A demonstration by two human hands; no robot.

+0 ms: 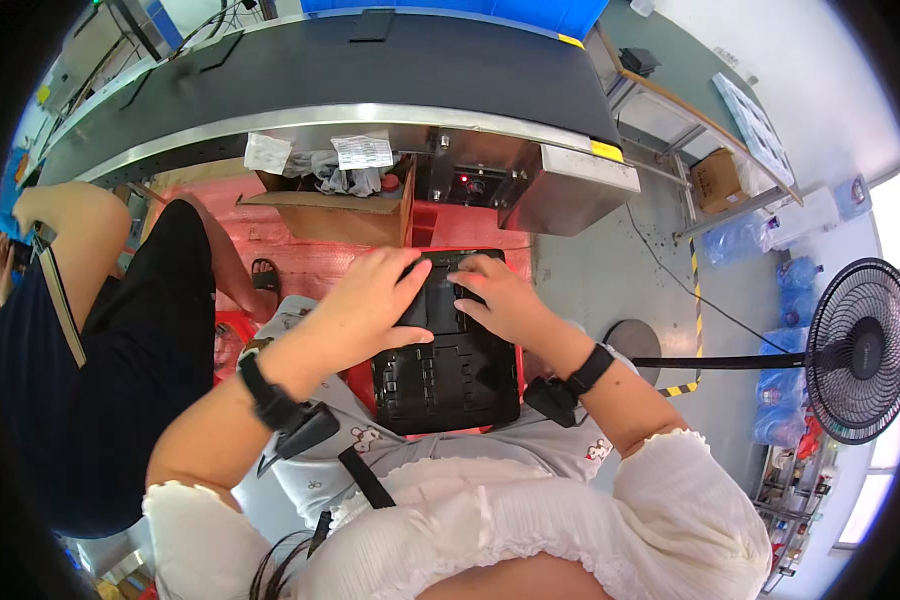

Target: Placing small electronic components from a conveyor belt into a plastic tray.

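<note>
A black plastic tray (pixel 480 380) with moulded ridges and pockets rests on my lap, and a red rim shows beneath its edges. On its upper half lies a flat black piece (pixel 440 305). My left hand (pixel 370 300) comes from the left, its index finger and thumb spread wide over the piece's left side. My right hand (pixel 505 300) is at the tray's upper right, fingers bent and apart, tips touching the black surface near the piece. The fingertips are slightly blurred. What lies under my left palm is hidden.
Ahead runs a black conveyor belt (pixel 320 85) with a metal edge. Below it stands an open cardboard box (pixel 340 220) beside a control panel (pixel 470 187). At my left sits another person (pixel 120 330). A black fan (pixel 860 350) stands at the right.
</note>
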